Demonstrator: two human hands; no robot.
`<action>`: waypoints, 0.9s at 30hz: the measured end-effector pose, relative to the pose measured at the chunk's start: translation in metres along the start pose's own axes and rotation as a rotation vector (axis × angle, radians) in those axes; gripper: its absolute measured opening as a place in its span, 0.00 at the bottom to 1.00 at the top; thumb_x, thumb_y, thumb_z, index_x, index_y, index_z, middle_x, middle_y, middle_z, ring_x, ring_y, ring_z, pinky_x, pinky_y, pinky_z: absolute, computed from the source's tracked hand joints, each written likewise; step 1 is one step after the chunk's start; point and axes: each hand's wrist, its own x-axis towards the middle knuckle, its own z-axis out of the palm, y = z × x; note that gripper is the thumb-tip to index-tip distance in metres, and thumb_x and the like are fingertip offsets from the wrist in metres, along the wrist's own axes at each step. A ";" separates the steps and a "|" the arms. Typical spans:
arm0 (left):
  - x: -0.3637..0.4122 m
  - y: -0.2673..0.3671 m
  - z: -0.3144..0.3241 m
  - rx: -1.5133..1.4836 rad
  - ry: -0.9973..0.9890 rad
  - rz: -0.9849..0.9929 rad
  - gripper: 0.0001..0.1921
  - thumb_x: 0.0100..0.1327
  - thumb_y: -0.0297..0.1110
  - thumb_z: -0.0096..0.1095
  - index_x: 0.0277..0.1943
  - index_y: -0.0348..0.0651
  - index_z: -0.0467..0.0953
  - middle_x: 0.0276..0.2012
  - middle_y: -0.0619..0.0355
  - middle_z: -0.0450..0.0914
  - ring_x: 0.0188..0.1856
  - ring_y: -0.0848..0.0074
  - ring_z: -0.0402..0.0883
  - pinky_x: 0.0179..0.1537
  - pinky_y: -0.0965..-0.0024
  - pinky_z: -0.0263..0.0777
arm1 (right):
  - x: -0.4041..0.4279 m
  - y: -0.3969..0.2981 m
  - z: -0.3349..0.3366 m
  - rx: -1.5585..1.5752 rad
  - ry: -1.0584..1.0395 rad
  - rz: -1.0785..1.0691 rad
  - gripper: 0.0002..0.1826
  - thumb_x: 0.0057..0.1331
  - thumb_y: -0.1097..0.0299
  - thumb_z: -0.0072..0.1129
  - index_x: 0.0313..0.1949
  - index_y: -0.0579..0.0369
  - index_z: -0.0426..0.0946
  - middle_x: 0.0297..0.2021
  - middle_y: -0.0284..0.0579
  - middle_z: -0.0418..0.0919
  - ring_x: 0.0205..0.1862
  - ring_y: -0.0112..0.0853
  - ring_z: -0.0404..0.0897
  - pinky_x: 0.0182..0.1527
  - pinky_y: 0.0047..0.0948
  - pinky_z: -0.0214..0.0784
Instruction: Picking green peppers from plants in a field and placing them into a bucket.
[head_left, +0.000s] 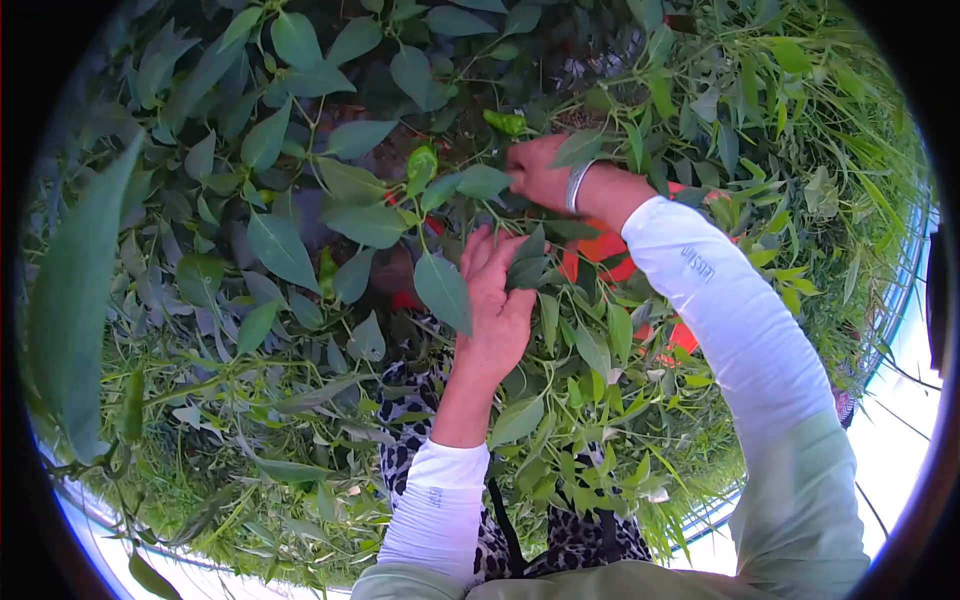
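Among the leafy branches of a pepper plant, my left hand (495, 300) is raised with its fingertips partly behind leaves; whether it grips a stem is unclear. My right hand (541, 171), with a silver bracelet on the wrist, is bent inward above and to the right of it, its fingertips hidden. Just above the right hand is a green pepper (505, 121). Another green pepper (421, 162) hangs to the left of both hands. Small red patches show between the leaves near the left hand. Both forearms wear white sleeves.
Orange-red material (604, 251) shows through leaves below my right wrist. A large leaf (79, 300) is close at the far left, beside a hanging green pepper (133, 405). Tall grass (840, 150) grows on the right. My patterned trousers (592, 536) are below.
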 end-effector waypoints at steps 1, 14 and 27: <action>0.000 0.000 0.000 0.017 0.006 0.000 0.20 0.48 0.25 0.49 0.47 0.42 0.74 0.49 0.50 0.74 0.62 0.52 0.62 0.65 0.59 0.49 | -0.006 -0.006 0.003 -0.111 0.015 -0.005 0.24 0.57 0.49 0.54 0.42 0.58 0.75 0.37 0.61 0.78 0.42 0.52 0.77 0.48 0.44 0.68; -0.003 -0.005 0.007 0.012 0.004 -0.026 0.18 0.50 0.26 0.48 0.46 0.40 0.74 0.48 0.48 0.75 0.61 0.52 0.63 0.65 0.59 0.48 | -0.029 -0.015 0.010 -0.173 -0.029 0.063 0.21 0.56 0.59 0.56 0.44 0.61 0.72 0.38 0.59 0.78 0.43 0.50 0.77 0.48 0.43 0.68; -0.002 -0.003 0.003 0.032 0.003 -0.004 0.19 0.51 0.24 0.50 0.49 0.42 0.73 0.52 0.46 0.72 0.62 0.48 0.61 0.62 0.55 0.54 | -0.052 0.002 -0.012 0.354 -0.095 0.077 0.20 0.51 0.62 0.60 0.44 0.52 0.75 0.29 0.36 0.78 0.28 0.26 0.76 0.35 0.24 0.69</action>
